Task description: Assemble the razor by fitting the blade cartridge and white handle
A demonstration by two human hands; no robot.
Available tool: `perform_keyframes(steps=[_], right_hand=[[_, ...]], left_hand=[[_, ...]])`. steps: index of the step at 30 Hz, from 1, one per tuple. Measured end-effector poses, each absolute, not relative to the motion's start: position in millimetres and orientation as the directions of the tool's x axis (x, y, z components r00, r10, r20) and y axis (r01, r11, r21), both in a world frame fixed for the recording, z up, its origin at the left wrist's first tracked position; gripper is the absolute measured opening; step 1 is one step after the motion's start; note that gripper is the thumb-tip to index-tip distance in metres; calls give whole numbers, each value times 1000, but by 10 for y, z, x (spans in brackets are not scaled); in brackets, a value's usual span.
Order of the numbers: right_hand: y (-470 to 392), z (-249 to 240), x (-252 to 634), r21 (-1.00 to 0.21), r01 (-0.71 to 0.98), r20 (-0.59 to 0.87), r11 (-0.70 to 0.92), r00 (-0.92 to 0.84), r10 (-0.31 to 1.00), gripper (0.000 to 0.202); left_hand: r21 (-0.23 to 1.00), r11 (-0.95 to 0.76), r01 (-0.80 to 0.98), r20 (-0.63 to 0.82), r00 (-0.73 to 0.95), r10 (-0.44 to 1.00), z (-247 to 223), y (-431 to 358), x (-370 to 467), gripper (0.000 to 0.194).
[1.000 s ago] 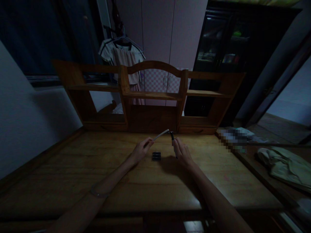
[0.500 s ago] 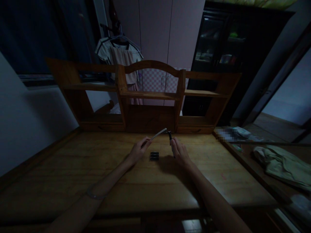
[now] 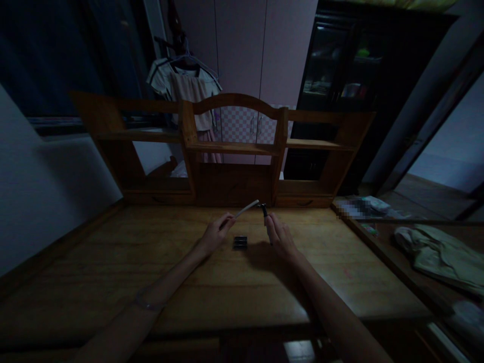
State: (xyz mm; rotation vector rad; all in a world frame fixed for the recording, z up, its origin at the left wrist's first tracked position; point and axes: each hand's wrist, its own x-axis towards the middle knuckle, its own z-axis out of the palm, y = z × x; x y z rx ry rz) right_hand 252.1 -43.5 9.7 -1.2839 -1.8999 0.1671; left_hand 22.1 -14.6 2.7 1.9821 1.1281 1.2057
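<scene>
Over the wooden desk (image 3: 181, 302), the person's left hand (image 3: 217, 233) grips a slim pale stick (image 3: 247, 207) that slants up toward the right, while the right hand (image 3: 281, 236) is closed round a dark-necked tool (image 3: 265, 212), its small metal head close by the stick's tip, though from here I can't tell whether the two touch. Between the forearms, a small dark, striped item (image 3: 240, 243) lies on the desktop. Behind stands the wooden shelf unit (image 3: 236, 147), with clothes on a hanger (image 3: 189, 85) beyond it, and off to the right lies a crumpled pale green cloth (image 3: 438, 254).
</scene>
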Motion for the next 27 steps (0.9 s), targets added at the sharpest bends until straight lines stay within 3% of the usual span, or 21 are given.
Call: perform_keyframes(steps=[16,27], right_hand=[[-387,4,2557,-479,723,557,498,-188,809,37],[-401,46,2544,-542,686,518,486,-184,836,35]], left_hand=[[765,-505,398,438,253,863,1,-138,222,28],[741,-513,433,447,251,859,-5,-132,222,29]])
